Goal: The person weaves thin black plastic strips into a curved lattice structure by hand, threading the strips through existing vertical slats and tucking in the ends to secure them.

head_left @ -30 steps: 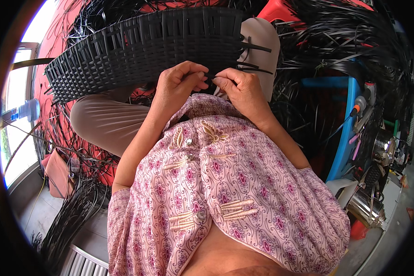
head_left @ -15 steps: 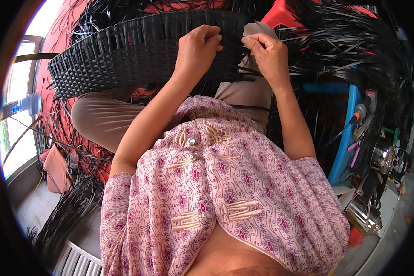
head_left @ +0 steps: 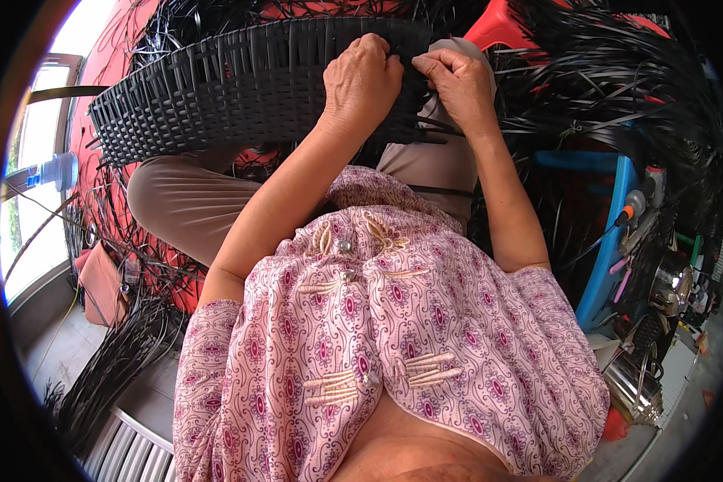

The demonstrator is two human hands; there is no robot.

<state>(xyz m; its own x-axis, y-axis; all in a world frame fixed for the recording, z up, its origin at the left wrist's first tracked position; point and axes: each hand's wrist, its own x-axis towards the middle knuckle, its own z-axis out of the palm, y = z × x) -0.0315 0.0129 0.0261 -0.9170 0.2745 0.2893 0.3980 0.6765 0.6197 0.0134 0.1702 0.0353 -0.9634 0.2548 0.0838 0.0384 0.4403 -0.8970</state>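
Note:
A long black woven panel [head_left: 209, 100] of flat plastic strips lies across my lap, its upper edge bowed. Over its right part my left hand [head_left: 363, 87] is closed, with curled fingers against the weave; what they hold is hidden beneath them. At the panel's right end my right hand [head_left: 460, 87] is closed in a pinch, thumb and forefinger together near the last strips. A black strip appears to be between these fingertips, though it hardly stands out from the dark weave. Just below, several loose strip ends [head_left: 430, 132] stick out to the right.
Heaps of loose black strips [head_left: 618, 80] lie at the far right, by a red plastic stool [head_left: 498, 28]. Right of me are a blue plastic frame [head_left: 610, 241], tools and a steel flask [head_left: 635, 377]. At left are a pink bag [head_left: 102, 285] and a strip bundle [head_left: 116, 386].
My left hand has shifted right and slightly up along the panel. My right hand has moved a little left, so the two hands are closer together.

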